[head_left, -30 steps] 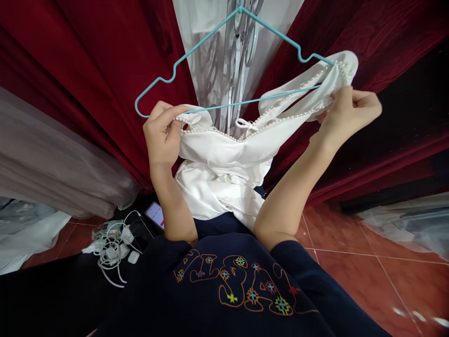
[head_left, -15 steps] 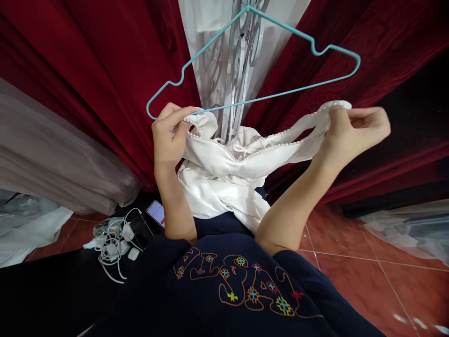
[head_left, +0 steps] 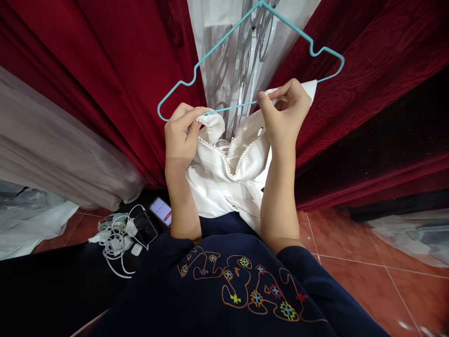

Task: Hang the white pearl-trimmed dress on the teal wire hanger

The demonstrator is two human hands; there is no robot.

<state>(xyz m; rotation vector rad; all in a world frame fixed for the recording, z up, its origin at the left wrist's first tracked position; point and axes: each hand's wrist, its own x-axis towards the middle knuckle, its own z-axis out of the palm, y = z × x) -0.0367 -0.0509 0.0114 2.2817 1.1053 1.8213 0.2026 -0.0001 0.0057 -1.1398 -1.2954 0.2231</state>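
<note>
A white satin garment [head_left: 224, 178] with a pearl-beaded neckline hangs bunched between my arms. My left hand [head_left: 180, 135] pinches its left shoulder edge against the lower bar of a teal wire hanger [head_left: 217, 44]. My right hand [head_left: 286, 112] grips the garment's right strap up by the hanger's bar, close to the middle. The hanger tilts above both hands, and its hook is out of view at the top. Most of the garment falls over my lap.
Dark red velvet drapes [head_left: 105, 70] hang left and right, with a white panel [head_left: 231, 51] between them. Grey fabric [head_left: 52, 159] lies at the left. A phone [head_left: 161, 210] and white charger cables [head_left: 117, 238] rest on a dark surface. The floor has red tiles [head_left: 368, 281].
My right hand slid the garment's right strap off the hanger's right end and moved it left toward the middle. The garment is now bunched narrower. My left hand kept its grip.
</note>
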